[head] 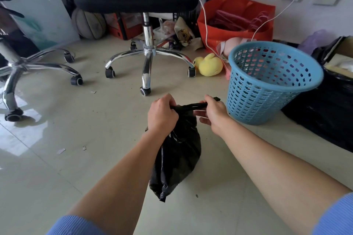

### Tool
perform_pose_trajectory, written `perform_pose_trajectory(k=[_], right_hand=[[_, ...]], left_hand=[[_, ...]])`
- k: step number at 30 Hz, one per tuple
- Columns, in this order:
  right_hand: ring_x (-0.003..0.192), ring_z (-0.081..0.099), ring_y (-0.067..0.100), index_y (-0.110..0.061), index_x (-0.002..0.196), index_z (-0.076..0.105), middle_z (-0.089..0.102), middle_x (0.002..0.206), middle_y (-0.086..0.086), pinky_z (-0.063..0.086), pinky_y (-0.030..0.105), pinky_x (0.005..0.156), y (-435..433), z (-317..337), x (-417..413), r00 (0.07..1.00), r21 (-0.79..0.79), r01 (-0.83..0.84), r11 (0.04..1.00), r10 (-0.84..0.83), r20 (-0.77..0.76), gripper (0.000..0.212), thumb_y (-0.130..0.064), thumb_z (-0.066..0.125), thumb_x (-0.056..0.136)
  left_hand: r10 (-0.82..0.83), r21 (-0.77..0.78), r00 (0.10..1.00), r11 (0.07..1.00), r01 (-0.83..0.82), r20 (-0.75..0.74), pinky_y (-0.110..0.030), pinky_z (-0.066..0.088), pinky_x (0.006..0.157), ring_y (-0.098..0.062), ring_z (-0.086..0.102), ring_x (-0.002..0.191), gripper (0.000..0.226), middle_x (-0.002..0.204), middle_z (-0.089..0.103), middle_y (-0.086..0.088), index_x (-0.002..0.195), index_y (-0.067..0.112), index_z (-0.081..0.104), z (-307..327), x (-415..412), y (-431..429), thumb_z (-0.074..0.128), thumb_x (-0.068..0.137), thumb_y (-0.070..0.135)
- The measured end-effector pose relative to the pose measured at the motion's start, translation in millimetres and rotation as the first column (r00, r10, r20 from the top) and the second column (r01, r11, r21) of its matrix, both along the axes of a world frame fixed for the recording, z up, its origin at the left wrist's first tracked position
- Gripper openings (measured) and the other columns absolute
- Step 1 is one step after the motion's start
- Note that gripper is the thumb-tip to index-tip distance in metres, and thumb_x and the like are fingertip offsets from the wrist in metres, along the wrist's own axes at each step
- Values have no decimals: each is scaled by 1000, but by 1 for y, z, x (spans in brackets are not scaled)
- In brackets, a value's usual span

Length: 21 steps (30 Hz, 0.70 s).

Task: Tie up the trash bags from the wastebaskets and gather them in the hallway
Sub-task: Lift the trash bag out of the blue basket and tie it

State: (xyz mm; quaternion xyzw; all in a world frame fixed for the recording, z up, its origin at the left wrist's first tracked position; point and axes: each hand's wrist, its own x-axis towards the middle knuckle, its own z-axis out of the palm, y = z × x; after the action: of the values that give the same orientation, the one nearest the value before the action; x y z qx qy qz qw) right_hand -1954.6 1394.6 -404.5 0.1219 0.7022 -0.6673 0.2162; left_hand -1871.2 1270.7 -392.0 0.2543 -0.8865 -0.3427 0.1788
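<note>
Crinkled black trash bag (177,150), twisted neck gripped

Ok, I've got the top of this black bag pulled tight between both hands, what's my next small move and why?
Probably loop the twisted end in your right hand around where your left hand grips and pull it snug. The black trash bag is already out of the blue wastebasket, its top stretched between both hands, with no knot visible yet.

trash bag (177,150) black | wastebasket (267,89) blue, perforated | plush toy (209,65) yellow
</note>
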Motion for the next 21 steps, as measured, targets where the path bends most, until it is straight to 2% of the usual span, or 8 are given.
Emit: perform_pose_trajectory(k=[2,4,8,11,13,16,18,21], right_hand=[[63,68,16,-13,84,60,69,80,6,48,28,53,-2,4,-1,1000,-14,5,1000,-6,-13,29,-32,45,100],[62,67,15,-13,83,59,68,78,5,47,28,54,-1,6,-1,1000,-27,8,1000,-8,-6,29,-31,44,100],[64,65,18,-13,82,58,68,80,7,47,29,55,7,6,0,998,-42,27,999,-24,65,29,-30,43,101],[69,66,22,-13,78,57,70,86,10,46,29,55,10,8,0,994,-93,21,995,-10,109,32,-31,44,101],[72,68,24,-14,76,55,73,84,10,48,31,60,8,12,0,989,-207,30,978,1,150,33,-33,44,101],[65,69,25,-16,71,46,62,57,4,51,35,68,1,18,0,972,-440,96,893,12,237,39,-35,38,103],[47,55,20,-17,65,40,42,45,-1,54,39,70,-4,22,-1,956,-537,172,826,-9,292,43,-37,36,104],[38,30,14,-17,65,37,28,46,-2,52,34,61,-7,25,-2,939,-518,258,815,-85,333,43,-34,36,103]], left_hand=[[-14,56,999,998,12,29,-33,47,61,-24,55,74,23,71,55,5,79,16,56,1,1,-5,47,71,-3],[-45,223,997,974,31,58,-33,50,62,-23,57,69,20,76,64,-2,82,16,56,3,1,-10,51,72,-1],[-189,567,978,817,104,93,-27,40,54,-23,51,65,17,69,66,-9,88,8,63,17,6,-19,57,75,-1],[-326,584,937,788,196,125,-26,38,57,-20,52,70,18,74,65,-7,84,10,69,23,10,-29,59,80,-4],[-364,536,920,811,235,147,-24,40,55,-17,50,62,22,73,63,-8,80,15,70,25,10,-33,66,79,-7],[-320,490,934,847,207,159,-26,38,53,-20,44,56,24,64,61,-4,72,20,70,29,9,-33,76,72,-3],[-280,553,951,817,163,133,-25,42,50,-20,46,54,18,59,63,0,74,14,71,29,11,-35,78,71,-2],[-203,698,975,711,82,92,-19,51,49,-17,53,53,12,67,62,-8,84,-2,71,21,19,-43,74,74,-8]])
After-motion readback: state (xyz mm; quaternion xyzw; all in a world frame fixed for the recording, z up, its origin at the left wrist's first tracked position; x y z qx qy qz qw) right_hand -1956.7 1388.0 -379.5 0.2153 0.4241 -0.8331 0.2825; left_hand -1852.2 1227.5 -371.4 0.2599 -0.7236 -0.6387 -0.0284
